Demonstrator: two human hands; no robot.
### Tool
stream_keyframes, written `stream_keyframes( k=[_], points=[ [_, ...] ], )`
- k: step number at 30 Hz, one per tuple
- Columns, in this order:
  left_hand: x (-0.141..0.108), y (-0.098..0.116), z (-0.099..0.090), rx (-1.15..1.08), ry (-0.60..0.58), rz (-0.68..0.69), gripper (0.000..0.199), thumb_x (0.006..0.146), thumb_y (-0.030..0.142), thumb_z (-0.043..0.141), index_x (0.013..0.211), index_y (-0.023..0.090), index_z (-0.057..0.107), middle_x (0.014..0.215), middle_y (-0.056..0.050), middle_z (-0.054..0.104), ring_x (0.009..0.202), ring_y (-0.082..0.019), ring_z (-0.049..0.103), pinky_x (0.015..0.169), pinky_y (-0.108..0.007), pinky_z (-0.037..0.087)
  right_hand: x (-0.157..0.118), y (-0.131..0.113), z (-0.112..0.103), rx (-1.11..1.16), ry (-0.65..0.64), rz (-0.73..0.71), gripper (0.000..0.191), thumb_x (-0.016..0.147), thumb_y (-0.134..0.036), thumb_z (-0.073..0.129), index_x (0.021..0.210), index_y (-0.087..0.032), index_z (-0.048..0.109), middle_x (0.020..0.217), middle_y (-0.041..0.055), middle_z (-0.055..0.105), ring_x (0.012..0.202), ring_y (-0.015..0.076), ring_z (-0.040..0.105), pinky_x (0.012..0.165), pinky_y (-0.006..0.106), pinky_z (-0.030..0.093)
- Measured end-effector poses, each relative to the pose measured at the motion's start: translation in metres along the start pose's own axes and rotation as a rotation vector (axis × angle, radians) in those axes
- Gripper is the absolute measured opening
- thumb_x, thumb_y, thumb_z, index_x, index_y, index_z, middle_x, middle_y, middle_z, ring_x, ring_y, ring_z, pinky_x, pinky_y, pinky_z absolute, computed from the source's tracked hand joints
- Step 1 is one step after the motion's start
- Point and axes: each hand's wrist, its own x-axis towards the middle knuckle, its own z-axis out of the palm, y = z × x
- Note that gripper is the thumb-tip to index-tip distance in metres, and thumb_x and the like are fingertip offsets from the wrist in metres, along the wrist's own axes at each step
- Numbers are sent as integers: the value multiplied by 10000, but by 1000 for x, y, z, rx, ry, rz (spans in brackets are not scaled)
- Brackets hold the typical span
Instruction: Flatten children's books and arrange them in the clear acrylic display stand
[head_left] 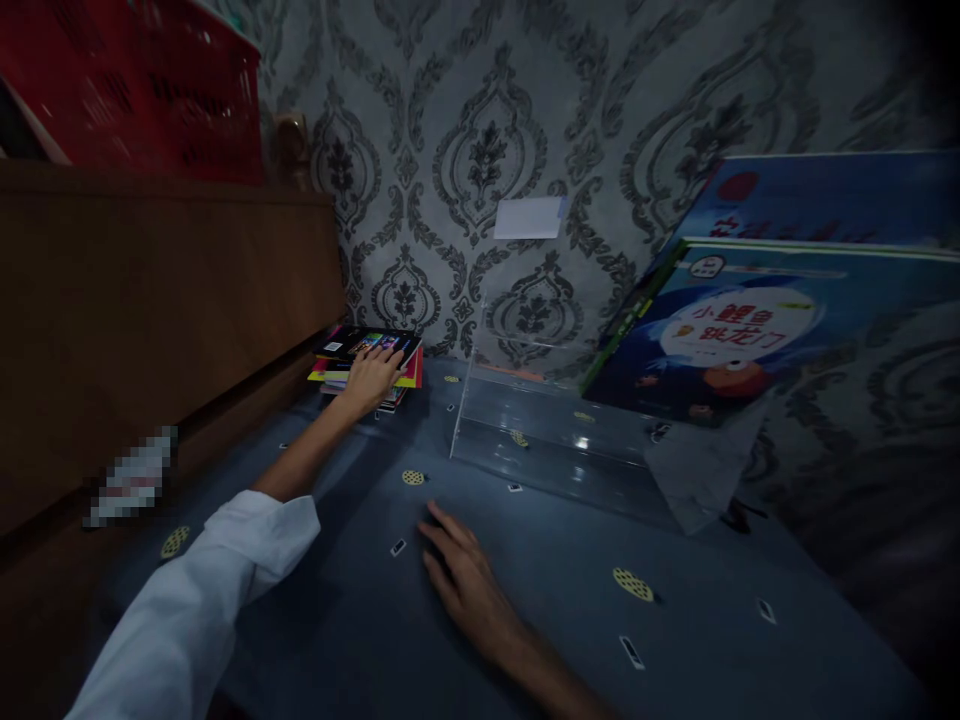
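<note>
Head view: a dark blue counter (337,610) carries a clear stand (547,455) at far centre. On the right, a picture book (750,345) titled 小鲤鱼跳龙门 leans before a second blue book (832,195), its red title too blurred to read. Far left on the counter sits a stack of books (337,373). The right hand (459,572), near centre, has a wide, free grip; the left hand (373,378) lies over the stack's black top book (337,346), whether its grip has closed I cannot tell. That book bears a white, barcode-like patch.
</note>
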Motion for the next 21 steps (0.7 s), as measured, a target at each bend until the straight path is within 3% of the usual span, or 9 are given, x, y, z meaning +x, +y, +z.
stream_keyframes(
  k=[12,17,21],
  points=[
    [-96,-22,-13,-186,43,304,424,1026,334,484,1438,243,516,1494,-118,532,1460,-249,401,1224,-540,225,10,5,2,310,206,223,442,967,-518,506,1263,-241,682,1438,126,588,1350,298,541,1117,561,445],
    [-167,-1,-24,-359,-22,434,454,1033,333,476,1485,286,461,1516,-117,503,1487,-254,356,1228,-587,215,15,2,-4,554,318,429,553,962,-602,467,1331,-219,621,1390,139,626,1261,289,615,1084,533,477],
    [-231,27,-41,-481,-249,561,520,999,415,542,1499,309,444,1521,-97,502,1474,-258,382,1231,-520,284,16,1,-9,570,428,523,548,960,-609,453,1299,-216,628,1369,127,642,1280,285,595,1123,518,434]
  ],
)
